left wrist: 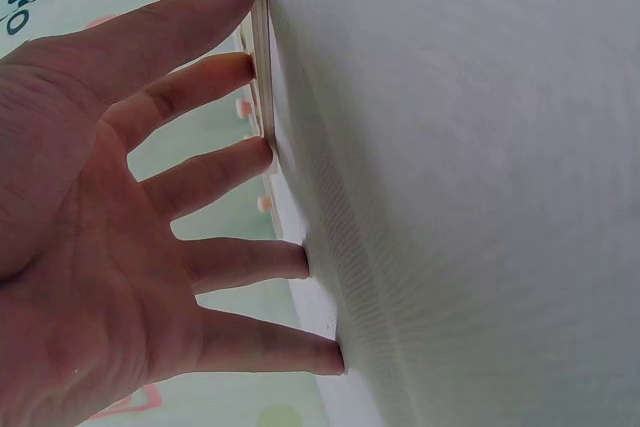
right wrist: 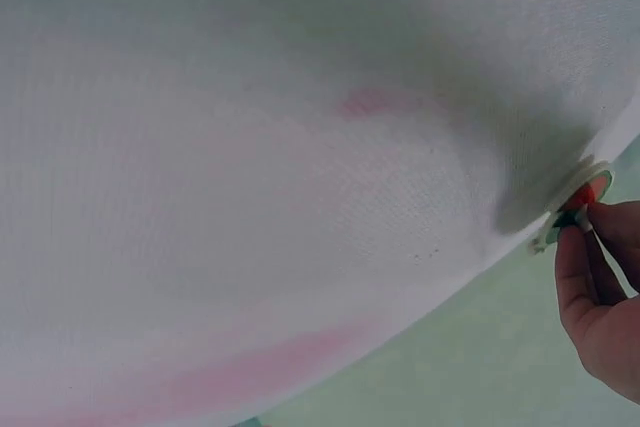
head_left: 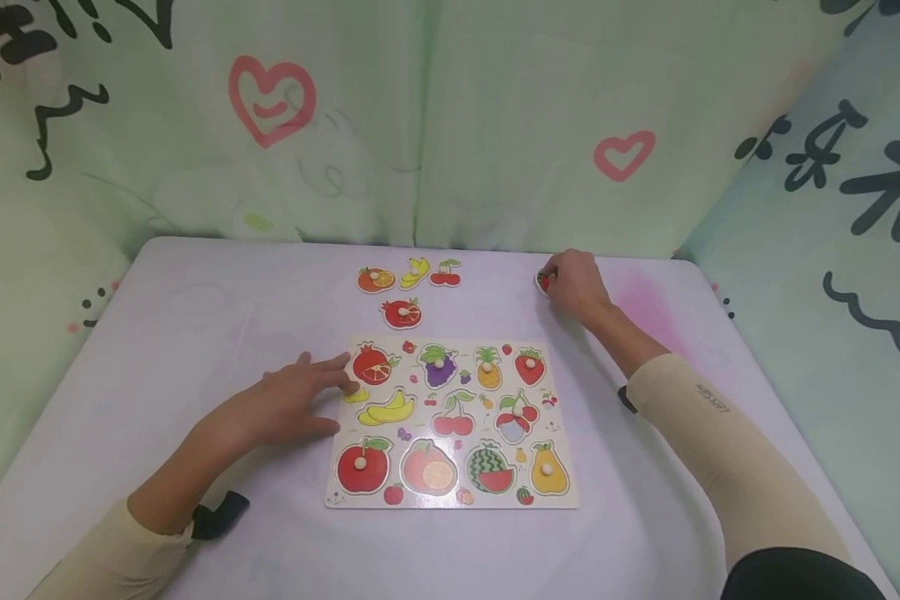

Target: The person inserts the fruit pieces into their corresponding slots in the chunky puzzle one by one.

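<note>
At the far right of the table, my right hand point(head_left: 579, 287) pinches the small knob of a red-and-green fruit puzzle piece point(right wrist: 586, 194); the fingers cover part of its picture. Its white rim stands close over the cloth. My left hand point(head_left: 288, 404) is spread out, with fingertips along the left edge of the fruit puzzle board point(head_left: 450, 500). In the left wrist view, the thumb point(left wrist: 190, 27) and the fingers near it meet the board's edge, while the others reach the cloth. Knobbed pieces such as the apple point(head_left: 363, 473) and pear point(head_left: 549, 475) sit in the board.
Behind the board lie loose pieces: an orange point(head_left: 376, 280), bananas point(head_left: 414, 272), cherries point(head_left: 445, 273) and a pomegranate point(head_left: 401, 314). White cloth point(head_left: 232, 333) covers the table. A pale green curtain point(head_left: 495, 167) with drawn hearts hangs along the back edge.
</note>
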`<state>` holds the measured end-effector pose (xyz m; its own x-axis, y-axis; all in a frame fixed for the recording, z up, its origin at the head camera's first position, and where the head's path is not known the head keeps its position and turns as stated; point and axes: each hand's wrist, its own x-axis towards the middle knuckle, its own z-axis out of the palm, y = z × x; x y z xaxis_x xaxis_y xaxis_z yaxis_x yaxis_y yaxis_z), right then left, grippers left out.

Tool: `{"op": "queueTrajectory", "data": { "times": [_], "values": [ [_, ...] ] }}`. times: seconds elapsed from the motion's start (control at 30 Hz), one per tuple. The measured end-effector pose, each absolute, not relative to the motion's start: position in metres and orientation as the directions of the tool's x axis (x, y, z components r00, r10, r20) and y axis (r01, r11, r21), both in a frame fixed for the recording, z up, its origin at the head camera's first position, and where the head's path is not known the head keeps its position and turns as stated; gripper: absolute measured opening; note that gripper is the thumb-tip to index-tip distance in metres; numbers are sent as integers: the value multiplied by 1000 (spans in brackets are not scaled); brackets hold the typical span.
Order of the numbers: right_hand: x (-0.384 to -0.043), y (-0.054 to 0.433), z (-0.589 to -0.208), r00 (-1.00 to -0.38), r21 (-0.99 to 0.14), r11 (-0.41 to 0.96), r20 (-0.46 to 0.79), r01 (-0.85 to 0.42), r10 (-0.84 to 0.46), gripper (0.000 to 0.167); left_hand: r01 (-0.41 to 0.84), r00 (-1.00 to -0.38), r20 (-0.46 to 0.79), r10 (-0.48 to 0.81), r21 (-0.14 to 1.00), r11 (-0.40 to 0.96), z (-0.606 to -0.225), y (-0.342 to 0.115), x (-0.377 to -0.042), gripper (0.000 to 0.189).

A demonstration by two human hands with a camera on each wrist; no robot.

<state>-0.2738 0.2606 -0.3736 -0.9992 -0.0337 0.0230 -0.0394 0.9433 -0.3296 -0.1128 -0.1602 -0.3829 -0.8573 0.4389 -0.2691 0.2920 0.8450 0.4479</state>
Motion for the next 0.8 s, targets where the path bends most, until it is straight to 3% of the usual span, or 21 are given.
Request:
{"op": "queueTrajectory", "data": {
  "times": [0.3, 0.8],
  "values": [
    [-255, 251, -360, -998, -365, 929, 17, -62, -59, 25, 294, -855, -273, 441, 444, 846, -383, -159, -113, 52],
    [-177, 205, -355, -955, -364, 887, 34, -285, -294, 17, 299, -852, -270, 449, 453, 840, -383, -161, -113, 51]
  ]
}}
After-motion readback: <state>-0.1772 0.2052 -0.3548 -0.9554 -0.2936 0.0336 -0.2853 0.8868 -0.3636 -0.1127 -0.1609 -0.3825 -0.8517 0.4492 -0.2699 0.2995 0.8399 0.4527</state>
